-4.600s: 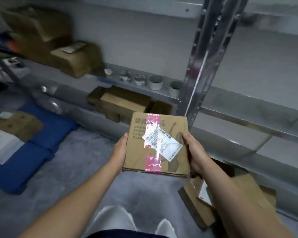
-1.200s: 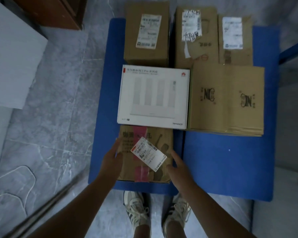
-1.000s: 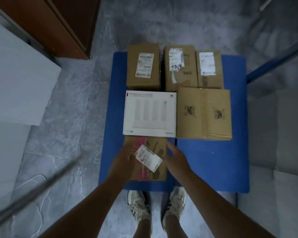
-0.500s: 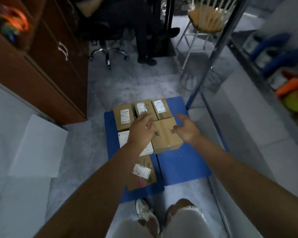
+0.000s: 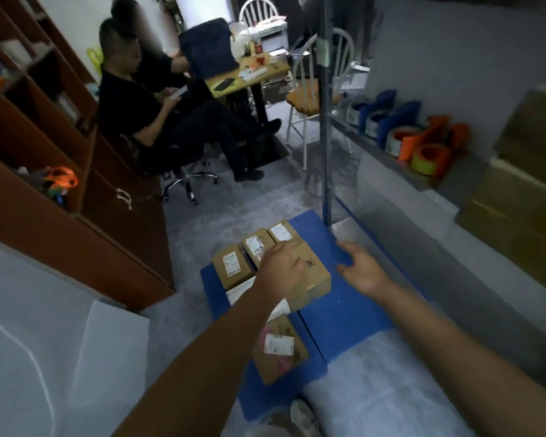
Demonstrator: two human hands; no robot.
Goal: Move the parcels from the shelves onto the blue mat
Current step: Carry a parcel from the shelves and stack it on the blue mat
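A brown cabinet (image 5: 76, 216) lines the left wall. A person in black (image 5: 133, 102) sits on a wheeled office chair (image 5: 186, 178) beside a wooden surface (image 5: 249, 74) that carries a dark bag (image 5: 207, 47). A white chair (image 5: 306, 96) with an orange cushion stands near it. Coloured tape rolls (image 5: 429, 156) sit in a row at the right.

No writing can be read. The white label (image 5: 278, 344) on the near parcel (image 5: 286, 369) and those on the three far parcels (image 5: 255, 247), all on the blue mat (image 5: 344, 316), are too blurred. The dark mark (image 5: 311, 263) printed on the larger brown box (image 5: 316, 275) is also unreadable.
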